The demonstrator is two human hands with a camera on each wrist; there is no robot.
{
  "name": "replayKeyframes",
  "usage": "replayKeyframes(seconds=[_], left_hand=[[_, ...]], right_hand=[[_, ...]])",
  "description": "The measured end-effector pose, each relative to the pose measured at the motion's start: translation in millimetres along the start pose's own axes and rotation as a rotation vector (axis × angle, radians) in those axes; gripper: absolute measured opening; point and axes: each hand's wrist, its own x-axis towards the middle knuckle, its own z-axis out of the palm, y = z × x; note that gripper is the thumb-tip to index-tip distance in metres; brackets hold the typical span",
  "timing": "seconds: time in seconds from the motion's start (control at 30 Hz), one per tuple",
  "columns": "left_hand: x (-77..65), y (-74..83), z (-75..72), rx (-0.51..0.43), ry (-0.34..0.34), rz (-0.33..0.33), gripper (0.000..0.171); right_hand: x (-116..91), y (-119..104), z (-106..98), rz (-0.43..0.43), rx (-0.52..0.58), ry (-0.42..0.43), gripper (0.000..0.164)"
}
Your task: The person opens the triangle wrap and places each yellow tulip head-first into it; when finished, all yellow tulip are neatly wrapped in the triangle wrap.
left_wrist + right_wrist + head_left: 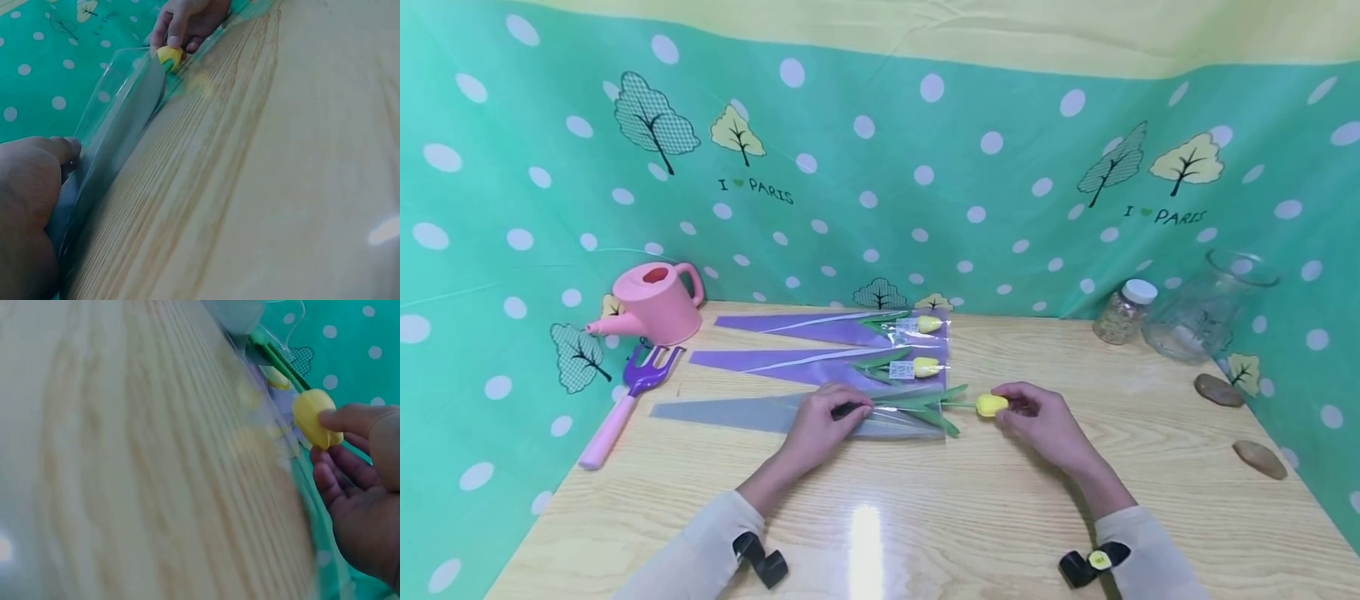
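Observation:
A yellow artificial tulip (992, 405) lies partly inside a grey flower sleeve (722, 412) with a clear front. Its stem and green leaves reach into the sleeve's wide right end, while the bloom is outside. My right hand (1047, 423) pinches the bloom between thumb and fingers, as the right wrist view also shows on the tulip (314, 415). With thumb and fingertips, my left hand (822, 421) pinches the sleeve around its middle. In the left wrist view the sleeve's clear film (112, 94) stands raised at the mouth.
Two purple sleeves (775, 358) with yellow tulips lie behind. A pink watering can (658, 304) and a purple hand fork (643, 375) are on the left. To the right stand a lidded jar (1122, 317) and a glass vase (1183, 321), near two brown stones (1258, 459).

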Motion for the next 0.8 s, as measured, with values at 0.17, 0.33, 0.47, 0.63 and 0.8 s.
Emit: replayKeyframes(seconds=[0.17,0.33,0.47,0.63,0.8], left_hand=[[0.5,0.4,-0.2,-0.001,0.002,0.004,0.008],[0.2,1.3,-1.5,0.007,0.005,-0.002,0.008],[0.3,2.4,-2.4,0.016,0.010,0.013,0.008],[0.9,2.7,-1.7,0.023,0.016,0.053,0.008],[0.7,3.8,-0.5,0.020,0.024,0.073,0.009]], right_hand=[[-1.4,-7.9,0.1,-0.007,0.045,-0.021,0.033],[-3.8,-15.7,5.2,-0.009,0.100,-0.044,0.034],[-5.9,-20.8,12.7,-0.019,0.133,-0.046,0.033],[-6.2,-27.5,26.4,-0.007,0.167,-0.044,0.032],[-4.0,-31.1,41.8,-0.004,0.205,-0.019,0.031]])
